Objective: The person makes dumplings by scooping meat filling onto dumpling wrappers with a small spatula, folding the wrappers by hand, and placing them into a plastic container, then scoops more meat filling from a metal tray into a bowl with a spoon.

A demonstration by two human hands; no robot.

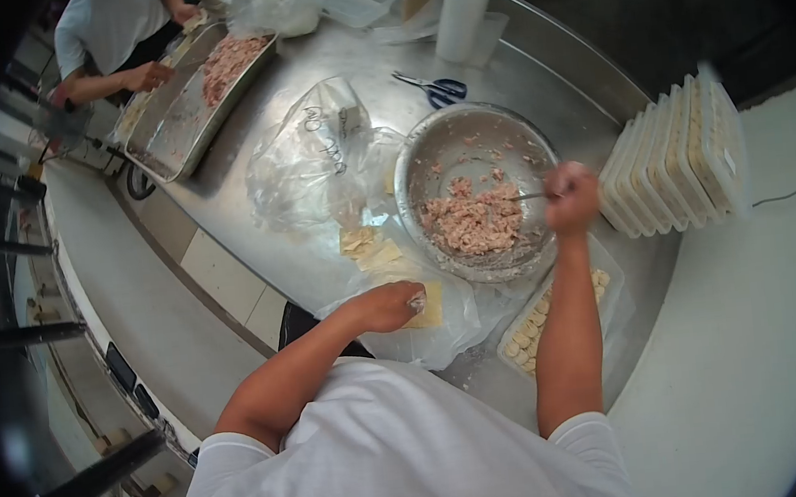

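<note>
My right hand (pixel 572 197) is closed around the handle of a thin metal tool (pixel 532 196) at the right rim of a steel mixing bowl (pixel 415 223). The tool's far end reaches toward pink ground meat (pixel 473 218) in the bowl; its kind cannot be made out. My left hand (pixel 392 306), with white residue on the fingertips, is closed at the edge of a square yellow dough wrapper (pixel 431 306). More wrappers (pixel 375 250) lie loosely on plastic sheeting just beyond it. Below my right forearm, a tray (pixel 506 348) holds rows of small filled dumplings (pixel 525 340).
Stacked plastic trays (pixel 675 163) stand at the right. Scissors (pixel 441 88), a marked plastic bag (pixel 309 152) and an upright roll (pixel 467 10) sit on the steel table (pixel 215 212). Far left, another person (pixel 109 32) works at a metal pan (pixel 172 159) of meat.
</note>
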